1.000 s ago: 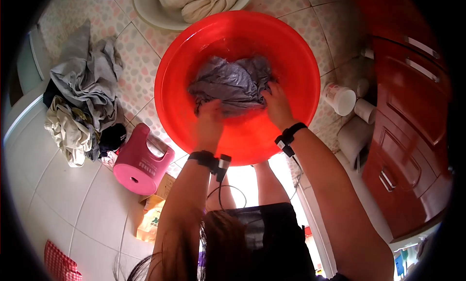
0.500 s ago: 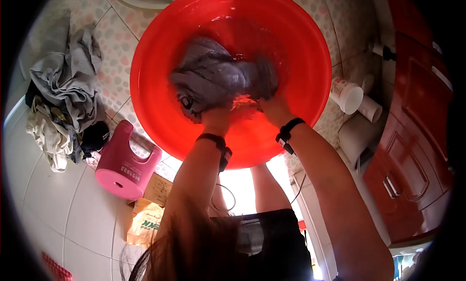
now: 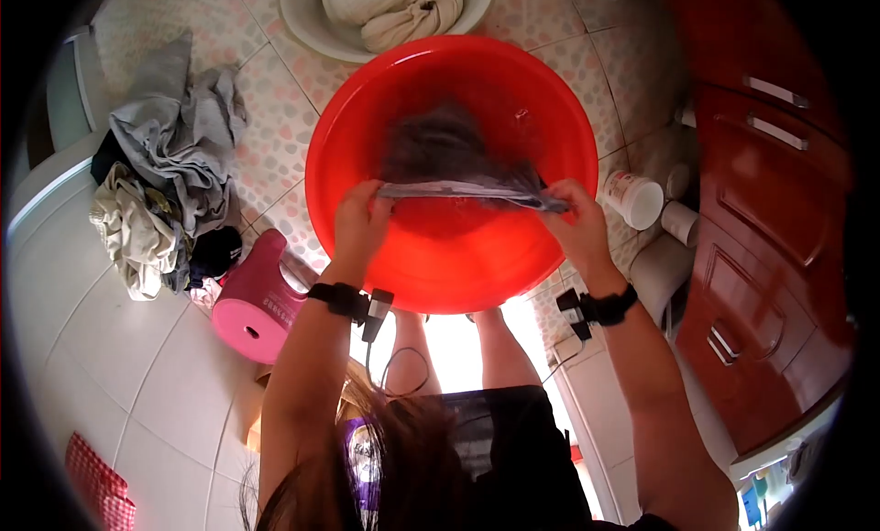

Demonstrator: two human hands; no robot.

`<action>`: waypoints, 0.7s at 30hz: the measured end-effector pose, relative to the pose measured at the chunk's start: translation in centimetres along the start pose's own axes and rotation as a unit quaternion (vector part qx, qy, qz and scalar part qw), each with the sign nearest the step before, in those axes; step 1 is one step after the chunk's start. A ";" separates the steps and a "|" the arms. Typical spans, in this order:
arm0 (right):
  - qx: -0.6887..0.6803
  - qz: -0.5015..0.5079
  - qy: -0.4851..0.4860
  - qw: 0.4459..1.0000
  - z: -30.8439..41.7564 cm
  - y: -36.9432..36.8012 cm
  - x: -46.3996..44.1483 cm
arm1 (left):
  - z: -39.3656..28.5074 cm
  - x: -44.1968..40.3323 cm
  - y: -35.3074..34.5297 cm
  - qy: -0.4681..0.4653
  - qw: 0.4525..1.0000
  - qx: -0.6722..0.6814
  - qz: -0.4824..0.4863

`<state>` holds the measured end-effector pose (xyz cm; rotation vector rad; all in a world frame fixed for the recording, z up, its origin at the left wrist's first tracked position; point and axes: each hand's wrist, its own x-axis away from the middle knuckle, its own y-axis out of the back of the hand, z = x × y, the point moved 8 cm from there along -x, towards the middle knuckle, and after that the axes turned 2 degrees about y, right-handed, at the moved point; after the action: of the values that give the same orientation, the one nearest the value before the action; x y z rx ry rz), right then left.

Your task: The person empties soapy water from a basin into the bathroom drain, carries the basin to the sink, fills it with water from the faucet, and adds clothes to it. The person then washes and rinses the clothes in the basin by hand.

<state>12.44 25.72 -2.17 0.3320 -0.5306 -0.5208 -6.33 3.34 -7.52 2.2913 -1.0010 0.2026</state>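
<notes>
A dark grey wet garment point(image 3: 442, 148) hangs stretched across the large red basin point(image 3: 449, 270). Its straight edge, perhaps a waistband, runs taut between my two hands. My left hand point(image 3: 360, 221) pinches one end of that edge, near the basin's left side. On the right, my right hand point(image 3: 579, 227) grips the other end, with some cloth bunched at the fingertips. The far part of the garment drops into the basin and is blurred, so I cannot tell how much lies in water.
A pale basin point(image 3: 298, 22) with beige cloth point(image 3: 403, 9) stands beyond the red one. Piled clothes point(image 3: 179, 137) and a pink stool point(image 3: 257, 311) are at the left. White tubs point(image 3: 632, 201) and red cabinets point(image 3: 752, 210) line the right.
Both hands have come up out of the basin and moved apart, lifting the garment's edge and pulling it straight. The view has shifted, bringing more of the pale basin into sight.
</notes>
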 end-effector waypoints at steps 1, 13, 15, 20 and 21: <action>-0.059 -0.020 0.019 0.998 1.9 1.1 0.5 | -1.4 0.2 0.4 -0.004 1.000 0.000 -0.004; -0.138 -0.204 0.246 0.938 19.6 12.4 9.0 | -22.5 6.2 11.8 -0.103 0.940 0.321 -0.062; -0.146 -0.234 0.255 0.927 21.3 13.7 10.1 | -24.7 7.0 13.3 -0.142 0.943 0.292 -0.066; -0.035 -0.199 0.265 0.943 23.0 12.6 9.1 | -26.5 6.5 14.6 -0.210 0.954 0.194 -0.087; 0.015 -0.167 0.246 0.955 22.3 11.8 8.0 | -25.0 5.7 13.7 -0.197 0.961 0.177 -0.079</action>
<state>10.44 27.31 24.19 0.5664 0.0061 -0.7295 -9.49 7.74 21.05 2.8001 -1.0306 -0.1646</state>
